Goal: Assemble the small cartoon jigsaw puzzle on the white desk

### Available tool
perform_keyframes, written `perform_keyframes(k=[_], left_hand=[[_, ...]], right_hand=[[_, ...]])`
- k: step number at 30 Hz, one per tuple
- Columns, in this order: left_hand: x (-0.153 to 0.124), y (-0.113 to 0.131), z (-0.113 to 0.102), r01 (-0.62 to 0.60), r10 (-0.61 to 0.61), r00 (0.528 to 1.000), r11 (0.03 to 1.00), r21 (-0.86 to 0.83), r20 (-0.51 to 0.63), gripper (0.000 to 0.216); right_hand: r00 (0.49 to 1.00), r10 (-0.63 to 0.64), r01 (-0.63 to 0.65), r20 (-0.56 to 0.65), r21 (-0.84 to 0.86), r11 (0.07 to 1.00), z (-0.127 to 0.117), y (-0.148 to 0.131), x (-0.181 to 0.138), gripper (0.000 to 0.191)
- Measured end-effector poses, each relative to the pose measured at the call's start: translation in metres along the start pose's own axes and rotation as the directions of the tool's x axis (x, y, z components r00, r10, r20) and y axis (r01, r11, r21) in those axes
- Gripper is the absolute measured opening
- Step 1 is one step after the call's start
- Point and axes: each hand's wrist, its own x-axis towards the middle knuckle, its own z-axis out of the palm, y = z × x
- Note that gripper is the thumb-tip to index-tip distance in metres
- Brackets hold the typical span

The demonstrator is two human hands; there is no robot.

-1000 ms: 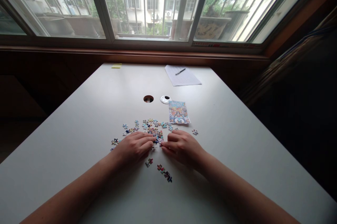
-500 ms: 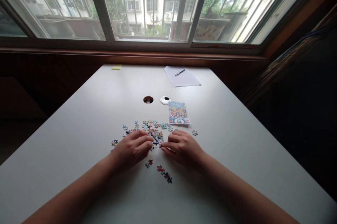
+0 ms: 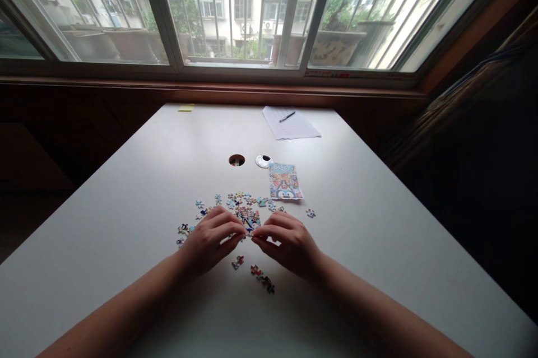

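My left hand (image 3: 215, 236) and my right hand (image 3: 289, 239) meet over the near edge of a joined patch of jigsaw puzzle (image 3: 249, 215). Thumb and fingers of each are pinched together at a small jigsaw piece, mostly covered by the fingertips. Loose jigsaw pieces (image 3: 237, 198) lie in an arc beyond the hands, with more pieces (image 3: 184, 229) beside my left wrist. Closer to me are a small joined pair (image 3: 237, 262) and a short dark strip of pieces (image 3: 263, 279). One stray piece (image 3: 310, 213) sits right of my right hand.
A colourful picture sheet (image 3: 286, 181) lies past my right hand. Behind it are a round cable-hole cover (image 3: 264, 161) and an open hole (image 3: 236, 160) in the white table (image 3: 105, 223). Papers (image 3: 296, 128) with a pen (image 3: 287, 116) and a yellow note (image 3: 186, 107) lie farther back.
My right hand has shifted slightly left, bringing its fingertips closer to those of my left hand. The loose pieces and the picture sheet stay put.
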Motion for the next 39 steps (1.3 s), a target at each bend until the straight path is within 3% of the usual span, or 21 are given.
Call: perform_keyframes(k=[5,13,22,31,39], left_hand=[[-0.001,0.0,0.004,-0.011,0.011,1.0,1.0,0.025,0.002,0.015],[-0.001,0.0,0.005,0.009,-0.012,0.999,0.998,-0.055,-0.05,0.014],[0.0,0.006,0.0,0.05,-0.053,0.999,0.977,-0.209,-0.008,0.008],[0.002,0.011,-0.004,0.219,-0.214,0.975,0.919,-0.328,0.051,0.01],[0.003,0.018,-0.004,0.447,-0.414,0.893,0.769,-0.457,0.178,0.016]], right_hand=[[0.997,-0.083,0.082,-0.005,-0.078,0.994,-0.001,-0.006,0.0,0.008],[0.966,-0.237,0.259,0.108,-0.332,0.907,-0.015,-0.013,-0.003,0.012],[0.929,-0.33,0.37,0.168,-0.385,0.845,-0.017,-0.017,0.001,0.01],[0.918,-0.364,0.396,0.157,-0.383,0.834,-0.021,-0.019,0.004,0.014],[0.9,-0.412,0.435,0.141,-0.327,0.839,-0.026,-0.019,0.006,0.025]])
